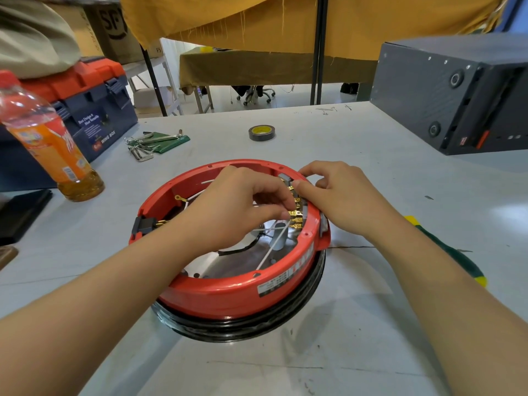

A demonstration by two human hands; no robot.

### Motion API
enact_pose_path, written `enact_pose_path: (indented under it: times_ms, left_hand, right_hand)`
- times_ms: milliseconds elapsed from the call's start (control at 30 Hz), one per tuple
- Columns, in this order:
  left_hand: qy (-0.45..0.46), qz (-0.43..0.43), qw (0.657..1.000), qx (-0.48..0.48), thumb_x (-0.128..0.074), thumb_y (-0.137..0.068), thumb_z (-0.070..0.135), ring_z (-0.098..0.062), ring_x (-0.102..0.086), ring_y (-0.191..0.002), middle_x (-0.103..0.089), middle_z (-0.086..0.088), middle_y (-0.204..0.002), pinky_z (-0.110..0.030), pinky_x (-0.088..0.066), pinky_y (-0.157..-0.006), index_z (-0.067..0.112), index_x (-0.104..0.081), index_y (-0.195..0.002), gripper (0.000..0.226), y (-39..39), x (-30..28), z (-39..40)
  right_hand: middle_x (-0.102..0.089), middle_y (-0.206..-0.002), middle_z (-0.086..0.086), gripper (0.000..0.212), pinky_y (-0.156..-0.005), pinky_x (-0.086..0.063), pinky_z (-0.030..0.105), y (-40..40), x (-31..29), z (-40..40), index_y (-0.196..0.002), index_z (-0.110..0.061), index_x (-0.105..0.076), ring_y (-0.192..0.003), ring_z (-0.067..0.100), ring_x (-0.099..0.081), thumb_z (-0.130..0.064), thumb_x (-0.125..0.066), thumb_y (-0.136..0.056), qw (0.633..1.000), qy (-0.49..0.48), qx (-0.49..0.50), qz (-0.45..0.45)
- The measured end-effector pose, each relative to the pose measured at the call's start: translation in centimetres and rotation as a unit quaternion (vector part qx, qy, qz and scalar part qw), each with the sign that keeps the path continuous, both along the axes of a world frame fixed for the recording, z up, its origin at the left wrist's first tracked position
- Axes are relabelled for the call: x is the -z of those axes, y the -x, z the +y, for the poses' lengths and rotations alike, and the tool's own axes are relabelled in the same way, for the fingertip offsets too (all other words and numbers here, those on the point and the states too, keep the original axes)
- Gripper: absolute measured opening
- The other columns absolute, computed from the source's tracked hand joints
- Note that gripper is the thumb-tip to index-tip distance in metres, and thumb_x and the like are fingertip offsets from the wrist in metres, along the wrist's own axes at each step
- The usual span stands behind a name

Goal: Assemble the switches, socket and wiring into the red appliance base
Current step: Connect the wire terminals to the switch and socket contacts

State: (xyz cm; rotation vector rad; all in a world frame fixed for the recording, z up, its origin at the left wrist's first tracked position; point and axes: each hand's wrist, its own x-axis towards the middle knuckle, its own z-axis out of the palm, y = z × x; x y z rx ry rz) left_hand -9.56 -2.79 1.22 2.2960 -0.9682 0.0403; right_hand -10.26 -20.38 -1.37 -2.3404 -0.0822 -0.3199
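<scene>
Left hand (240,207), right hand (340,192): bare, no gloves, rings or watch. Both forearms uncovered to frame edge, no sleeves visible. Fingernails short, unpainted.

Both your forearms reach in over the red base (228,292), bare to the elbow. Your left hand (237,207) is curled inside its right rim, fingers (281,214) pinching a brass terminal (295,214). Your right hand (334,192) grips that same rim from outside, thumb beside the terminals.
</scene>
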Motion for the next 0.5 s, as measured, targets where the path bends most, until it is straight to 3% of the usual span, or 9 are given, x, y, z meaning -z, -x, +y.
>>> enact_pose_path:
  times_ms: [233, 500]
  left_hand:
    - [-0.005, -0.005, 1.0, -0.005, -0.07, -0.082, 0.017, 0.005, -0.063, -0.076, -0.071, 0.013, -0.079, -0.009, -0.047, -0.07, 0.02, -0.075, -0.086, 0.007, -0.03, 0.0, 0.06]
    - [-0.001, -0.012, 1.0, 0.005, -0.071, -0.081, 0.013, 0.007, -0.062, -0.075, -0.069, 0.015, -0.078, -0.003, -0.043, -0.069, 0.018, -0.074, -0.085, 0.007, 0.11, -0.01, -0.12]
  right_hand:
    - [-0.043, -0.034, -0.008, 0.023, -0.043, -0.033, 0.01, -0.09, 0.09, -0.04, -0.105, -0.021, -0.065, -0.039, -0.006, -0.046, -0.036, -0.053, -0.092, 1.0, -0.009, -0.008, -0.005]
    - [-0.047, -0.034, -0.01, 0.024, -0.045, -0.034, 0.009, -0.13, 0.1, -0.11, -0.105, -0.022, -0.064, -0.04, -0.008, -0.046, -0.038, -0.051, -0.092, 1.0, 0.001, -0.011, -0.003]
